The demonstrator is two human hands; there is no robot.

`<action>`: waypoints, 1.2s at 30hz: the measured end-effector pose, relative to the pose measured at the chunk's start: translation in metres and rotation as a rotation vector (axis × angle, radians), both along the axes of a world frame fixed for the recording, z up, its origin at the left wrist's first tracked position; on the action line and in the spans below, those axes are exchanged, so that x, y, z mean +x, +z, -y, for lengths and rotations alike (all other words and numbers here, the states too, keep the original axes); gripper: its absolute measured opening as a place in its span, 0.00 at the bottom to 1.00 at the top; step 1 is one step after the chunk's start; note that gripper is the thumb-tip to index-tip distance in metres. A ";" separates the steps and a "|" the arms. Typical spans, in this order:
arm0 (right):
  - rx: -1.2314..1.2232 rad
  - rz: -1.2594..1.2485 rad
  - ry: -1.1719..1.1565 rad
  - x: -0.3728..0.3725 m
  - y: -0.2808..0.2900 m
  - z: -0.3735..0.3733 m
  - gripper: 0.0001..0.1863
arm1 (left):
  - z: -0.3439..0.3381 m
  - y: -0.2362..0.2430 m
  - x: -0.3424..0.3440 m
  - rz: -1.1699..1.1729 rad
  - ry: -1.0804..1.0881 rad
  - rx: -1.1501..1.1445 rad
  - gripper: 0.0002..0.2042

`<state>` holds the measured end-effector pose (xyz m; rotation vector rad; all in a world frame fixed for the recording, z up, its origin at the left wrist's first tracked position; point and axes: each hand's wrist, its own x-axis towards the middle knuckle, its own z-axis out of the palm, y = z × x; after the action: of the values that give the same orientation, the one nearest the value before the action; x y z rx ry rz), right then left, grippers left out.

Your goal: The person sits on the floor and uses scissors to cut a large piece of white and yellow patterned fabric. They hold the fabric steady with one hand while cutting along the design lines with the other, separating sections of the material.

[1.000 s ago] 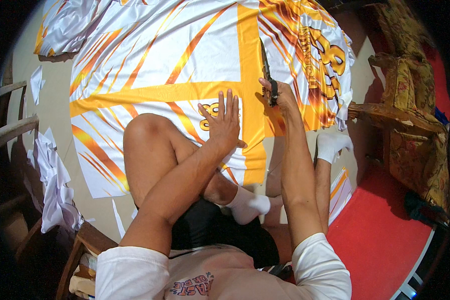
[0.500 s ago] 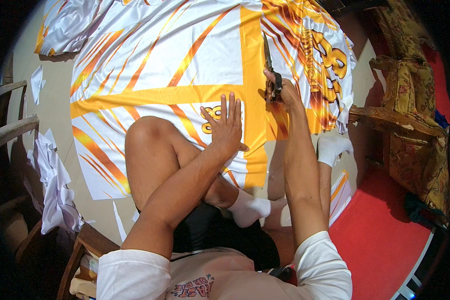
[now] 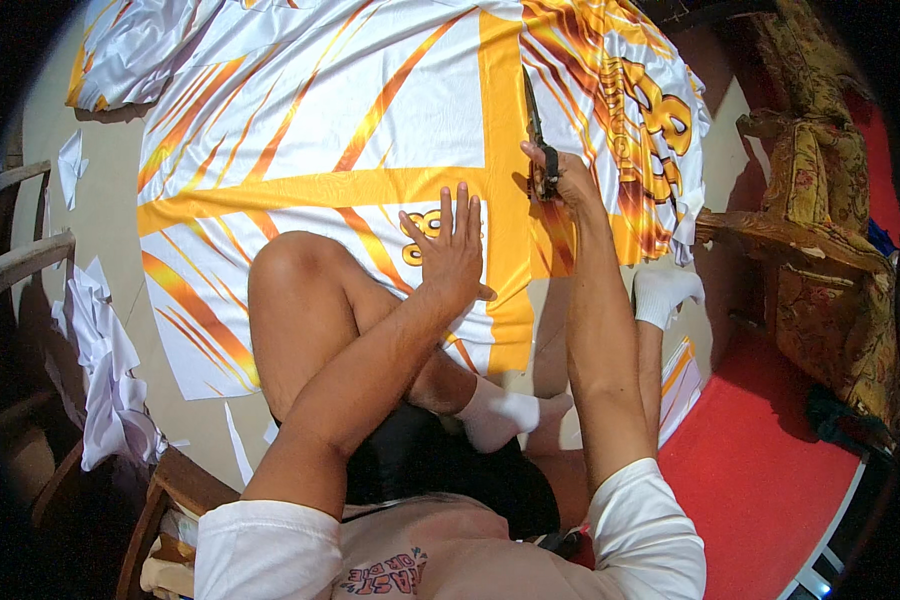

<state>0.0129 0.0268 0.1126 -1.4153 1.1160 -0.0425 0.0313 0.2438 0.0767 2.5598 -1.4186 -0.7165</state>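
A large sheet of shiny white fabric (image 3: 420, 125) with orange streaks and yellow bands lies spread over the floor. My left hand (image 3: 452, 245) is pressed flat on it with fingers spread, beside a printed orange numeral. Farther forward and to the right, my right hand (image 3: 573, 185) grips a pair of dark-handled scissors (image 3: 534, 112). Their long blades point away from me, along the right edge of the vertical yellow band (image 3: 505, 150). Right of the blades lies a fabric section (image 3: 580, 110) with large orange lettering, rumpled at its outer edge. How far the blades are apart is hard to make out.
My bent left knee (image 3: 305, 270) rests over the fabric's near part. White scraps (image 3: 105, 370) lie at the left by wooden chair parts (image 3: 30, 265). At the right stand a flowered, wood-framed seat (image 3: 820, 270) and a red mat (image 3: 760, 450). Bunched fabric (image 3: 130, 60) sits far left.
My right hand and the scissors have shifted very slightly left, and the handles look a little closer together. My left hand stays flat in the same place.
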 end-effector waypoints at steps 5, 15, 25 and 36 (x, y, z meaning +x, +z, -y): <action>0.104 0.009 -0.013 0.002 -0.005 0.014 0.26 | 0.000 -0.001 -0.001 0.009 -0.003 -0.012 0.70; 0.101 -0.124 -0.002 0.022 0.008 0.014 0.28 | -0.001 -0.008 -0.002 0.026 -0.005 -0.042 0.70; -0.058 -0.107 0.058 0.029 -0.004 0.031 0.24 | -0.002 -0.009 -0.002 0.026 -0.012 -0.047 0.70; 0.169 -0.031 -0.036 0.019 0.010 0.009 0.23 | -0.002 0.002 0.002 0.057 -0.014 0.016 0.69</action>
<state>0.0320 0.0182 0.1224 -1.2494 1.1436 0.0474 0.0335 0.2457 0.0791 2.6045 -1.4546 -0.6651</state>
